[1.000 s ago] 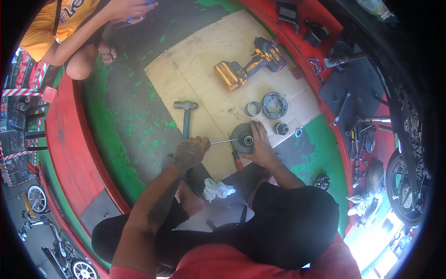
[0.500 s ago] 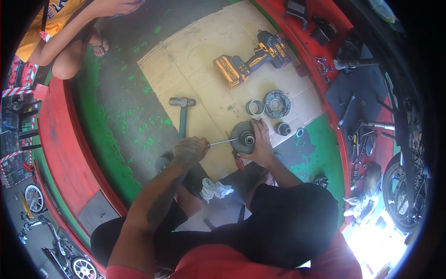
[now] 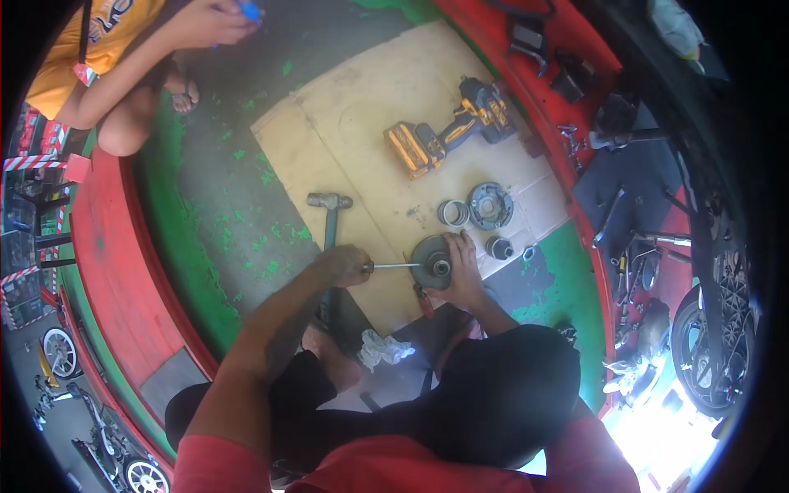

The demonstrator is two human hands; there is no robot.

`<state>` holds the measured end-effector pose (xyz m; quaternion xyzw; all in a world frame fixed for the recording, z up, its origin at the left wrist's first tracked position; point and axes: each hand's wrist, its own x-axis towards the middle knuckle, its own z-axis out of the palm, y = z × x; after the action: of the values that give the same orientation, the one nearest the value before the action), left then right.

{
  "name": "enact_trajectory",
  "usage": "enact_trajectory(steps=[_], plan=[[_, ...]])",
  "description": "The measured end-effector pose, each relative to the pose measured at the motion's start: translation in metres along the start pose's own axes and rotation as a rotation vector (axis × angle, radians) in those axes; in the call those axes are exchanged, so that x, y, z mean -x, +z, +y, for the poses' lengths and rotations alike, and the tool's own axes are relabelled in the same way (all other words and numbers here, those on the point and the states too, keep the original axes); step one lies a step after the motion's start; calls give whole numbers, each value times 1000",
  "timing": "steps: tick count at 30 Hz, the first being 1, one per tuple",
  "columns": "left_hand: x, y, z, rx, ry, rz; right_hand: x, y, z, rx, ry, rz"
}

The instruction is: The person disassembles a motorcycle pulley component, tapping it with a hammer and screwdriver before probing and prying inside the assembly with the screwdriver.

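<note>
Right, nearest to us a crumpled white rag lies by the knee on the floor. Just beyond it our left hand is wrapped tight around the handle of a slim metal tool, its shaft running level to the right into the hub of a round grey metal part. Our right hand clamps over that part's right edge, fingers curled on the rim, pinning it to the cardboard sheet at its near edge. Left of the grip, a hammer lies with its head pointing far, the handle passing under our left wrist. A little farther, a metal ring sits just beside a grey toothed disc, and a small dark cylinder rests near our right fingers. Farther still, a yellow-and-black cordless drill lies on the cardboard. Far left, another person's hand holds something small and blue.
</note>
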<state>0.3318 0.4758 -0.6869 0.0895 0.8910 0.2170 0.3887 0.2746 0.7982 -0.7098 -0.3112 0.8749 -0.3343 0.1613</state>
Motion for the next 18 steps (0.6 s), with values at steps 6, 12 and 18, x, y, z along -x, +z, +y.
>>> enact_trajectory(steps=[6, 12, 18], plan=[[33, 14, 56, -147, -177, 221, -3, -35, 6, 117, -78, -143], [46, 19, 73, -281, -173, 398, 1, -33, 5, 126, -62, -167], [41, 22, 84, -290, -143, 410, 13, 4, -5, -18, 122, 131]])
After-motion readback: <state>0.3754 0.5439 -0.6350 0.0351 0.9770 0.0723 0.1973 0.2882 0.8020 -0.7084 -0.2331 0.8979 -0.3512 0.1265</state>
